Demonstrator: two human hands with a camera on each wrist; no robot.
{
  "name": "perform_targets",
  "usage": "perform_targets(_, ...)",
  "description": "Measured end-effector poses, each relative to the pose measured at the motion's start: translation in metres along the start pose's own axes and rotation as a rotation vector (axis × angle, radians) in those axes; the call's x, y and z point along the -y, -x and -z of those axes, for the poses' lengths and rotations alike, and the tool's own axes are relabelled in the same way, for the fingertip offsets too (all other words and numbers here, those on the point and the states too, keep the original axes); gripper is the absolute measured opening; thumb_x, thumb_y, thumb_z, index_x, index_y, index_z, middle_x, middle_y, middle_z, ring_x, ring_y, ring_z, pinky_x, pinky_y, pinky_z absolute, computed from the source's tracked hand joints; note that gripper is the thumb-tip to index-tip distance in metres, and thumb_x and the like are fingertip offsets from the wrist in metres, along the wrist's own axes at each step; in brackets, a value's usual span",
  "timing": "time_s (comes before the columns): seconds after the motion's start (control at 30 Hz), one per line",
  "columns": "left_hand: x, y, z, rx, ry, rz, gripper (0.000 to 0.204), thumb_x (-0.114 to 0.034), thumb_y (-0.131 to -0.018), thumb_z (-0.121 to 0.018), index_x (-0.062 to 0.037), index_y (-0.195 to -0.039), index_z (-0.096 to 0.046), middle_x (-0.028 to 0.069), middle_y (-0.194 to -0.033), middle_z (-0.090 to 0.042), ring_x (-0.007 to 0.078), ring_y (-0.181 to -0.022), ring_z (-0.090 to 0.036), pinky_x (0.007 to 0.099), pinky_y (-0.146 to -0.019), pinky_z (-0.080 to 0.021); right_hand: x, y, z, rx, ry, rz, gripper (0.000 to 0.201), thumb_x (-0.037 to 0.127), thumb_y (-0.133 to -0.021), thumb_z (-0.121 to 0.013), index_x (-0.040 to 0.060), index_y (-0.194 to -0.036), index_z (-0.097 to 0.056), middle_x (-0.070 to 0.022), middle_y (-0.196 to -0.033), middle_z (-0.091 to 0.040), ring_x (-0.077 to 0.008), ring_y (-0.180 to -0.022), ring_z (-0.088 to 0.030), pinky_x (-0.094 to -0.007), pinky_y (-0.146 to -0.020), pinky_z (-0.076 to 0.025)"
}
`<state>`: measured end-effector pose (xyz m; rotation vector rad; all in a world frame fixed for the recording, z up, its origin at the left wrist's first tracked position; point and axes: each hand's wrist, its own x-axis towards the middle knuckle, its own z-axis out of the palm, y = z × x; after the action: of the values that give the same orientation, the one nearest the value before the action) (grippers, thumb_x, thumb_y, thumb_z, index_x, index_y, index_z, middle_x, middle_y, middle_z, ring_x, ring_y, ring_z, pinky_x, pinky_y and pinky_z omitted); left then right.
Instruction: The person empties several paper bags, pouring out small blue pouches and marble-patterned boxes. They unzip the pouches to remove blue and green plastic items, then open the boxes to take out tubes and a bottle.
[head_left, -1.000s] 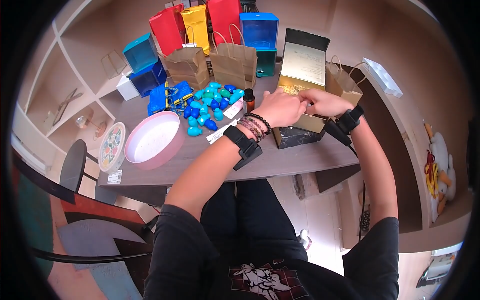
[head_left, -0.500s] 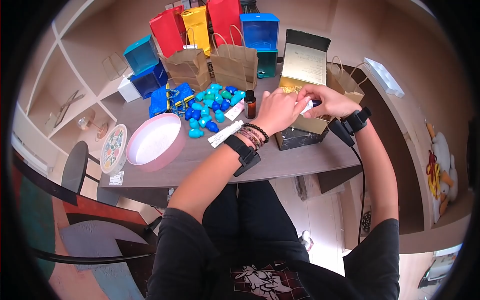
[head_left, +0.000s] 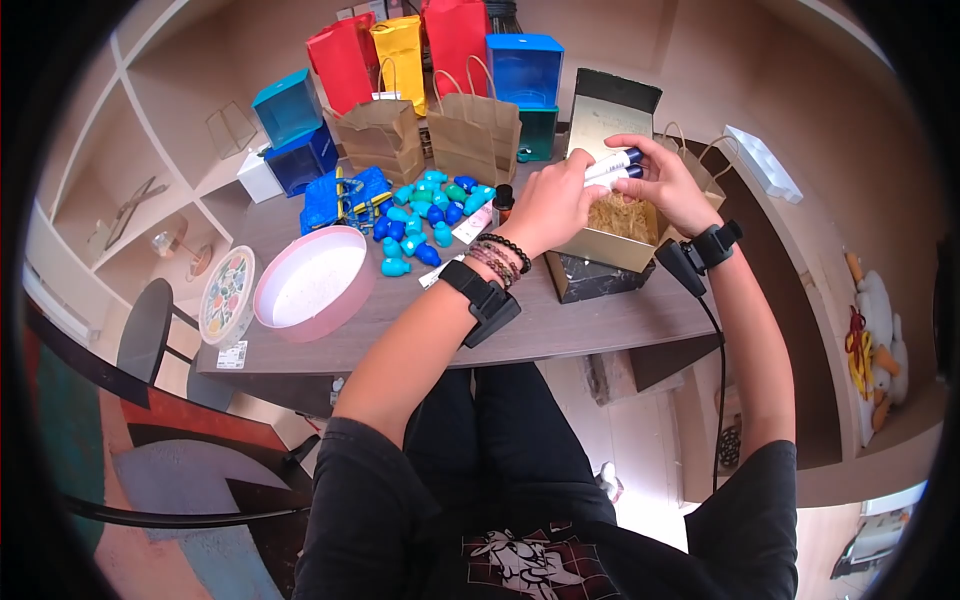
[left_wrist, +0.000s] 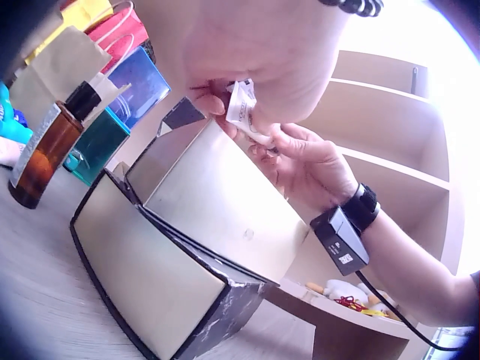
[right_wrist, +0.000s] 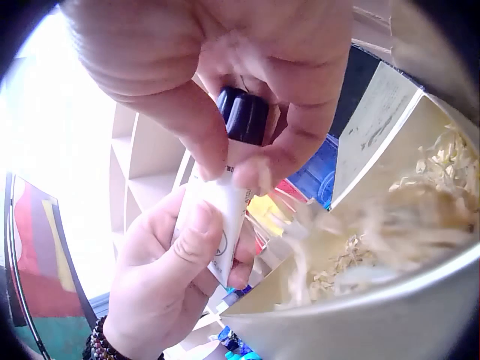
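Two white tubes (head_left: 608, 170) with dark blue caps (right_wrist: 249, 120) are held side by side above an open gift box (head_left: 605, 248). My left hand (head_left: 548, 208) grips their flat lower ends, its thumb lying along the front tube (right_wrist: 229, 199) in the right wrist view. At the cap end, my right hand (head_left: 680, 190) pinches them between thumb and fingers. Pale shredded paper (head_left: 622, 215) fills the box below, with some strands hanging loose near the hands in the right wrist view. The left wrist view shows the box's gold side (left_wrist: 225, 202) beneath both hands.
Left of the box stands an amber bottle (left_wrist: 46, 157). Several blue and teal bottle-shaped pieces (head_left: 412, 225) lie by a pink round tub (head_left: 345, 305). Behind are brown paper bags (head_left: 475, 135), red and yellow bags, and blue boxes (head_left: 525, 70). Another paper bag is right of the box.
Both hands were low in the box; they have risen a little, bringing two white tubes into view above the shredded paper. The right hand has opened out toward the caps.
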<state>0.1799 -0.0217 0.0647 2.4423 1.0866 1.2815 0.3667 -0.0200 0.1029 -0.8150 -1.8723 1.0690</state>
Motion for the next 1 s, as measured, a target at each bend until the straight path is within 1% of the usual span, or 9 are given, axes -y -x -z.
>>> perform_targets(0.13, 0.002, 0.004, 0.006, -0.056, 0.000, 0.037, 0.025, -0.019, -0.084, -0.056, -0.0032, -0.101, -0.047, 0.0223, -0.083, -0.060, 0.0405, -0.079, -0.058, 0.0465, -0.066, -0.045, -0.005, 0.000, -0.001, -0.032, -0.013, -0.056, 0.043, -0.003, -0.079, -0.059, 0.0012, -0.120, -0.045, -0.0052, -0.092, -0.055, -0.0093, -0.082, -0.055, -0.0214, -0.072, -0.047)
perform_targets(0.3, 0.020, 0.015, 0.027, -0.255, -0.030, 0.006, 0.020, -0.016, -0.086, -0.054, -0.0031, -0.099, -0.047, 0.0218, -0.078, -0.060, 0.0409, -0.075, -0.058, 0.0461, -0.063, -0.045, -0.021, 0.005, 0.011, -0.058, 0.293, -0.121, 0.036, -0.001, -0.079, -0.058, 0.0002, -0.113, -0.049, -0.0061, -0.094, -0.056, -0.0115, -0.083, -0.057, -0.0235, -0.074, -0.048)
perform_targets(0.37, 0.036, 0.024, 0.046, -0.278, -0.062, 0.154, 0.019, -0.017, -0.087, -0.053, -0.0028, -0.098, -0.047, 0.0215, -0.075, -0.059, 0.0411, -0.073, -0.058, 0.0465, -0.062, -0.045, -0.020, 0.012, 0.012, -0.110, 0.348, -0.082, 0.031, 0.003, -0.079, -0.060, -0.0001, -0.109, -0.053, -0.0054, -0.090, -0.058, -0.0111, -0.079, -0.057, -0.0242, -0.072, -0.048)
perform_targets(0.5, 0.069, 0.055, 0.084, -0.183, -0.329, 0.407, 0.018, -0.015, -0.086, -0.050, 0.0011, -0.093, -0.045, 0.0259, -0.076, -0.059, 0.0421, -0.074, -0.058, 0.0508, -0.063, -0.044, -0.032, 0.019, 0.024, -0.239, 0.549, -0.089, 0.024, 0.011, -0.078, -0.063, -0.0008, -0.098, -0.056, -0.0042, -0.074, -0.058, -0.0099, -0.070, -0.056, -0.0252, -0.066, -0.047)
perform_targets(0.57, 0.082, 0.072, 0.090, -0.115, -0.406, 0.433, 0.021, -0.016, -0.086, -0.050, 0.0030, -0.091, -0.044, 0.0269, -0.076, -0.060, 0.0424, -0.073, -0.059, 0.0512, -0.064, -0.045, -0.032, 0.020, 0.025, -0.272, 0.678, -0.225, 0.021, 0.014, -0.077, -0.064, -0.0010, -0.089, -0.055, -0.0032, -0.070, -0.056, -0.0104, -0.070, -0.055, -0.0260, -0.065, -0.046)
perform_targets(0.63, 0.094, 0.084, 0.090, 0.026, -0.482, 0.550, 0.023, -0.018, -0.086, -0.051, 0.0035, -0.093, -0.044, 0.0258, -0.077, -0.060, 0.0422, -0.074, -0.059, 0.0505, -0.065, -0.047, -0.039, 0.020, 0.025, -0.257, 0.722, -0.243, 0.028, 0.017, -0.077, -0.065, -0.0010, -0.092, -0.050, -0.0045, -0.066, -0.054, -0.0125, -0.059, -0.055, -0.0267, -0.054, -0.046)
perform_targets(0.73, 0.102, 0.093, 0.086, 0.053, -0.502, 0.572, 0.024, -0.018, -0.086, -0.051, 0.0032, -0.094, -0.045, 0.0246, -0.079, -0.061, 0.0410, -0.076, -0.060, 0.0497, -0.066, -0.048, -0.031, 0.021, 0.008, -0.232, 0.666, -0.402, 0.040, 0.015, -0.079, -0.060, -0.0044, -0.106, -0.037, -0.0122, -0.064, -0.055, -0.0170, -0.041, -0.054, -0.0276, -0.033, -0.042)
perform_targets(0.97, 0.106, 0.101, 0.074, 0.074, -0.581, 0.491, 0.026, -0.018, -0.080, -0.058, 0.0024, -0.094, -0.050, 0.0231, -0.089, -0.061, 0.0393, -0.077, -0.062, 0.0466, -0.064, -0.051, -0.023, 0.020, 0.004, -0.240, 0.811, -0.413, 0.039, 0.009, -0.080, -0.053, -0.0072, -0.114, -0.042, -0.0203, -0.076, -0.061, -0.0261, -0.059, -0.062, -0.0339, -0.048, -0.049)
perform_targets(1.0, 0.105, 0.101, 0.074, 0.070, -0.590, 0.474, 0.028, -0.018, -0.078, -0.060, 0.0024, -0.095, -0.050, 0.0226, -0.091, -0.060, 0.0386, -0.077, -0.062, 0.0460, -0.064, -0.052, -0.022, 0.021, 0.003, -0.265, 0.828, -0.316, 0.035, 0.003, -0.078, -0.047, -0.0098, -0.110, -0.042, -0.0279, -0.082, -0.060, -0.0343, -0.065, -0.064, -0.0373, -0.047, -0.052)
